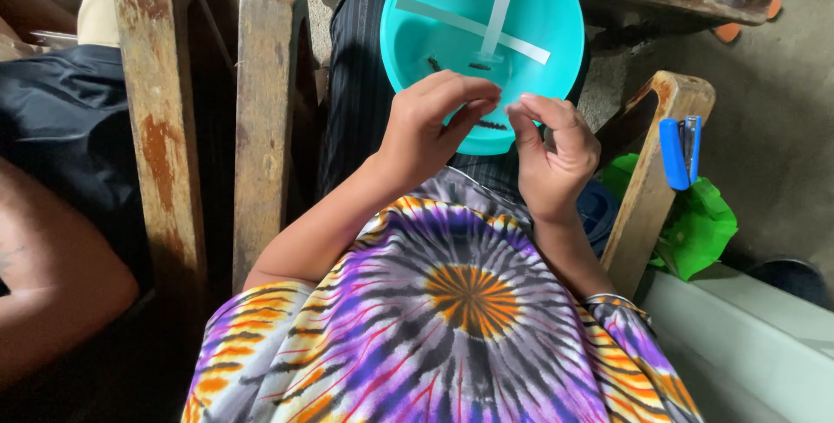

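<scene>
A: Hands first. What's the left hand doing?

B: Curled over the near rim of the turquoise bowl, thumb and forefinger pressed together as if pinching something tiny. Can't tell what's in the pinch, too small.

A: Right hand?

B: Just beside the left, same near rim, fingers bent inward, fingertips close together. Whether it grips anything, can't tell. The two hands nearly touch at the tips.

A: Bowl location?

B: On the person's lap, over dark striped cloth, between two wooden chair arms. Inside it: two white paper strips crossed, plus a few small dark bits on the bowl floor.

A: Other stuff?

B: Blue stapler sits on the right wooden chair arm, well apart from the hands. Green bag below it. Another person's arm at the left edge, beyond the left wooden chair arm.
</scene>
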